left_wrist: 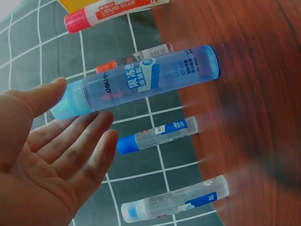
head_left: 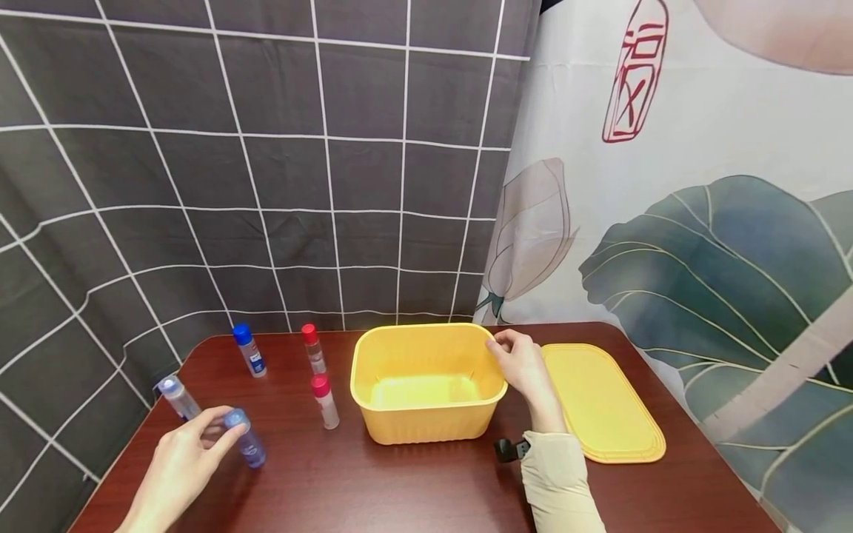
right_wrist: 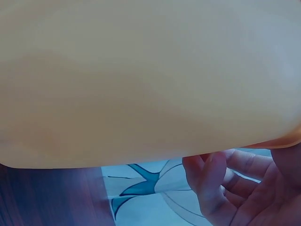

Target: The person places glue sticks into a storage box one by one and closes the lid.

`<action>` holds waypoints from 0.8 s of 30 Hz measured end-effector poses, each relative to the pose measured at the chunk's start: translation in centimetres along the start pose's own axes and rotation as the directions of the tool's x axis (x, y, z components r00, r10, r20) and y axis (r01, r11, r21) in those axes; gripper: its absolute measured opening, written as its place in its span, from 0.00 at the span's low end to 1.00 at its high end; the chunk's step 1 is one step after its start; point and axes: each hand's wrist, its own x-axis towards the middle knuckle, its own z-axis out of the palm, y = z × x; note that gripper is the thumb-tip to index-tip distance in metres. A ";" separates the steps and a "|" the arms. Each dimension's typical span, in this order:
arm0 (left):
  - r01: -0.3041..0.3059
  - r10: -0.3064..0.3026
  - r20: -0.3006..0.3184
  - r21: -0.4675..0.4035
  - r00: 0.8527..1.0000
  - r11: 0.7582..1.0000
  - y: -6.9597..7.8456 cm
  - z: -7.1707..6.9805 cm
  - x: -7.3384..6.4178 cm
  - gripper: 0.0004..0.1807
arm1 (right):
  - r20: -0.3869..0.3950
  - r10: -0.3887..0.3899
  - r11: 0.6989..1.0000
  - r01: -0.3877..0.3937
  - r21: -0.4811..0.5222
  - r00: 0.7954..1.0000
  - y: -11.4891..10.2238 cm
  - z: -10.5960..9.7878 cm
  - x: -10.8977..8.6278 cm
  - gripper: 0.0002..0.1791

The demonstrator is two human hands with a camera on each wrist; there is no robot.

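My left hand [head_left: 183, 463] pinches a translucent blue liquid glue bottle [left_wrist: 164, 75] by its light-blue cap, between thumb and fingers. In the head view the bottle leans slightly, its base low over the front left of the table. Just beyond that hand is a clear glue bottle [head_left: 181, 400] with a pale cap. At the box's right end, my right hand [head_left: 528, 368] holds the rim of a deep yellow plastic box [head_left: 429, 425]. In the right wrist view the box wall [right_wrist: 141, 94] fills most of the picture, with curled fingers [right_wrist: 207, 176] beneath its edge.
A blue-capped glue bottle [head_left: 250, 351] stands at the back left. Two red-capped glue bottles, one farther back [head_left: 315, 349] and one nearer [head_left: 325, 403], stand left of the box. A flat yellow lid [head_left: 603, 403] lies to its right. Grey gridded cloth [head_left: 280, 170] hangs behind the table.
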 end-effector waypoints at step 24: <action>-0.217 0.212 -0.082 -0.050 0.974 0.975 7.5 -2.5 3.6 0.22 | -0.010 0.000 1.000 0.000 0.007 1.000 0.1 0.0 0.0 0.13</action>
